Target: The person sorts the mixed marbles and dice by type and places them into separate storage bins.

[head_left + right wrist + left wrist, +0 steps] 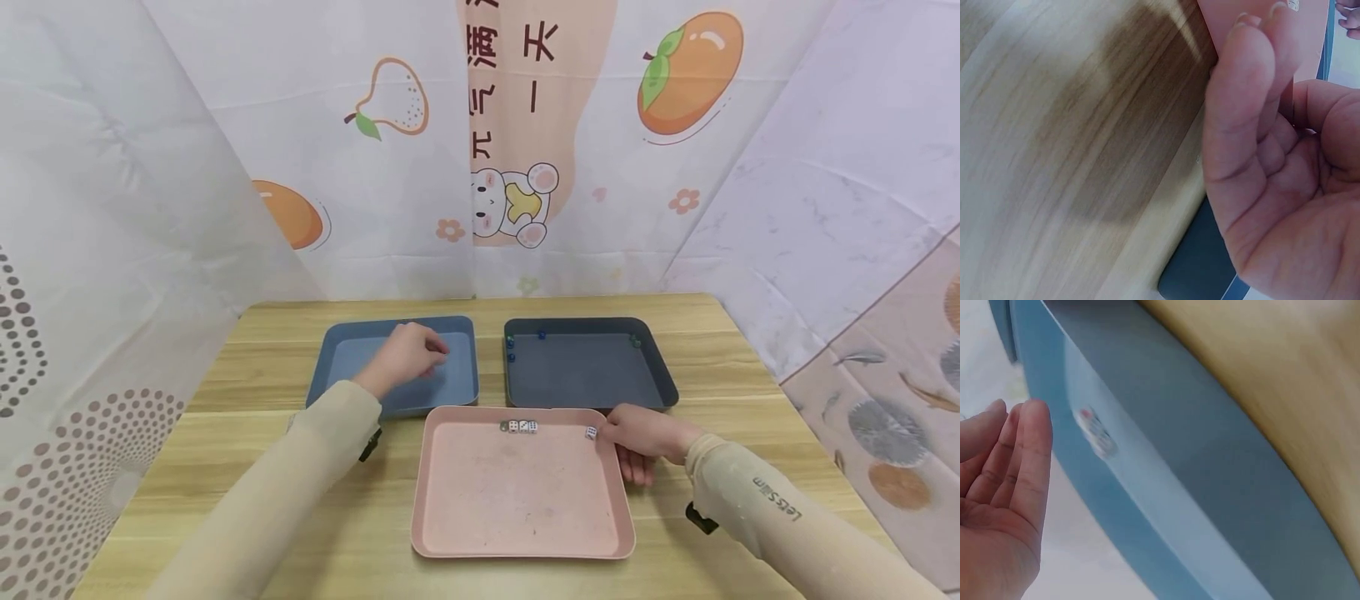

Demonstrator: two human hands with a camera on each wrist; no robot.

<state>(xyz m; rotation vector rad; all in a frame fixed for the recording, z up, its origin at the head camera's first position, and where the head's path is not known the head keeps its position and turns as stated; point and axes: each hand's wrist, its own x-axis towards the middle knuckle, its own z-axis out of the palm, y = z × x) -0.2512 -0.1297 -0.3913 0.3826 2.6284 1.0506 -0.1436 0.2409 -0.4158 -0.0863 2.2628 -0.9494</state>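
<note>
My left hand point(408, 354) is over the blue tray point(318, 375), with thumb and fingertips close together. Nothing shows between them in the left wrist view. A blurred cluster of pale dice point(1095, 432) lies along that tray's inner edge. At the pink tray's point(525, 500) upper right corner is my right hand point(645, 437), its fingertips beside a white die point(591, 433). Its outer fingers point(1235, 119) extend in the right wrist view; the index tip is hidden there. A greenish die point(504, 426) and several white dice point(523, 427) line the tray's far side.
A dark grey-blue tray point(592, 367) behind the pink one holds several blue dice point(511, 342) along its left and far sides and a greenish die point(635, 342) near its right corner. The trays stand on a wooden table point(225, 433) with patterned curtains behind.
</note>
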